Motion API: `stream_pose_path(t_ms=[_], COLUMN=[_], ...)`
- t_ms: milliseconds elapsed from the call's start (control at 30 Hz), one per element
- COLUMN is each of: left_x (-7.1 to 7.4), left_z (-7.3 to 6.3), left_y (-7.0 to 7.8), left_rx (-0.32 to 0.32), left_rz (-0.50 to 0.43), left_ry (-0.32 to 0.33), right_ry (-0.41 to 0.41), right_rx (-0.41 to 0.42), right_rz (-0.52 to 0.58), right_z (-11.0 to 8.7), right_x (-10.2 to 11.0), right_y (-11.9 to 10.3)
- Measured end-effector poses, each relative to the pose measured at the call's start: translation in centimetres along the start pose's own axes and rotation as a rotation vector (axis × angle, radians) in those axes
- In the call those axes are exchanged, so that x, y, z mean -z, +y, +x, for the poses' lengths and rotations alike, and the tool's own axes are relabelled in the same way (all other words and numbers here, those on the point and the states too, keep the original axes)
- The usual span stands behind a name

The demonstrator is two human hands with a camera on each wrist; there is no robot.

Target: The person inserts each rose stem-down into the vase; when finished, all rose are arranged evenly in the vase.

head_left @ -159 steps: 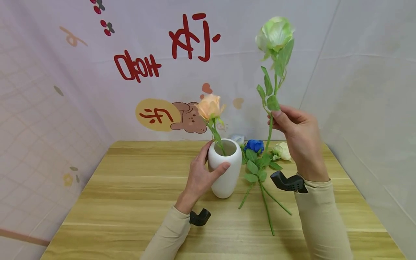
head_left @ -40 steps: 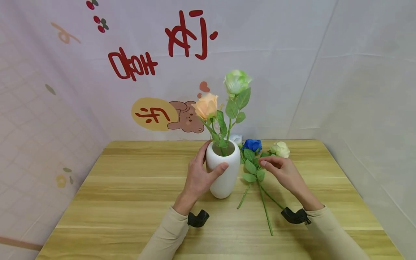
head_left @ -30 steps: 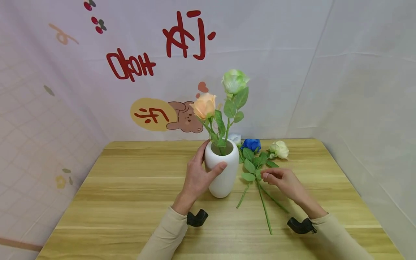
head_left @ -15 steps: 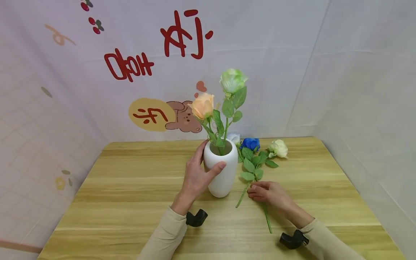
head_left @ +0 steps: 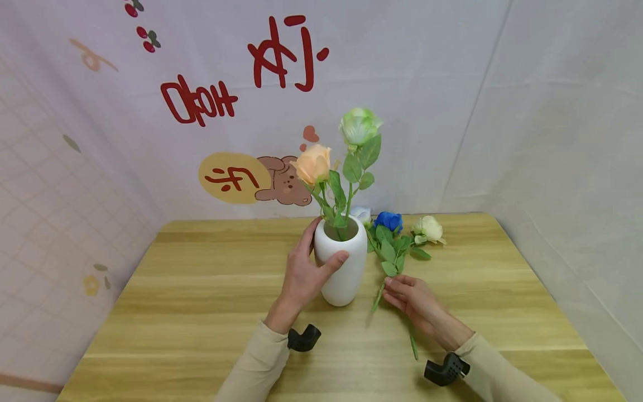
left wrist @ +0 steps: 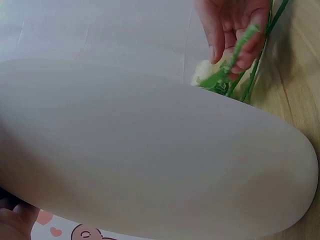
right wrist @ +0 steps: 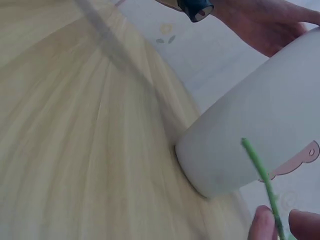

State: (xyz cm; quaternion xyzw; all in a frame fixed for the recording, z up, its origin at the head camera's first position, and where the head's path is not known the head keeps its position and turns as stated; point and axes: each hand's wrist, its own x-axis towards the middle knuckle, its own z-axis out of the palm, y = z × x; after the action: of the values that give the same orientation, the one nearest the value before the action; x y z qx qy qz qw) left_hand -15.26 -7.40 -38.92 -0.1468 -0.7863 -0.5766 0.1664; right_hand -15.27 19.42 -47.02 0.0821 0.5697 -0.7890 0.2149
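Observation:
In the head view my left hand [head_left: 306,273] grips the white vase [head_left: 346,279] from its left side, thumb across the front. A peach rose [head_left: 313,164] and a pale green rose [head_left: 360,127] stand in the vase, stems inside its mouth. My right hand [head_left: 417,304], right of the vase, pinches a green rose stem [head_left: 378,298] between thumb and fingers; its cut end shows raised before the vase in the right wrist view. I cannot tell which bloom it belongs to. Lying behind are a blue rose [head_left: 389,221], a cream rose [head_left: 427,229] and a pale bluish-white rose [head_left: 360,214].
Another stem [head_left: 413,346] sticks out below the right hand on the wooden table [head_left: 211,290]. Overlapping leaves [head_left: 394,248] lie right of the vase. A printed cloth backdrop [head_left: 427,100] rises behind the table's far edge.
The green rose went from my right hand into the vase. My right hand then came down to the lying stems and now lifts one; leaves shift with it. The left hand stays on the vase.

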Motion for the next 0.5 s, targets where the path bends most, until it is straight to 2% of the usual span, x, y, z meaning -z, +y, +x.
stream_pose_path(t_ms=[300,500], left_x=[0.1,0.0], left_z=[0.3,0.4], left_y=[0.3,0.3], left_rx=[0.006,0.006], left_rz=[-0.005,0.009], left_ry=[0.005,0.013], right_ry=[0.031,0.043], right_rx=[0.090,0.126], right_rz=[0.038,0.010], right_z=[-0.8,-1.8], right_x=[-1.3,-2.1], right_y=[-2.1,-3.0])
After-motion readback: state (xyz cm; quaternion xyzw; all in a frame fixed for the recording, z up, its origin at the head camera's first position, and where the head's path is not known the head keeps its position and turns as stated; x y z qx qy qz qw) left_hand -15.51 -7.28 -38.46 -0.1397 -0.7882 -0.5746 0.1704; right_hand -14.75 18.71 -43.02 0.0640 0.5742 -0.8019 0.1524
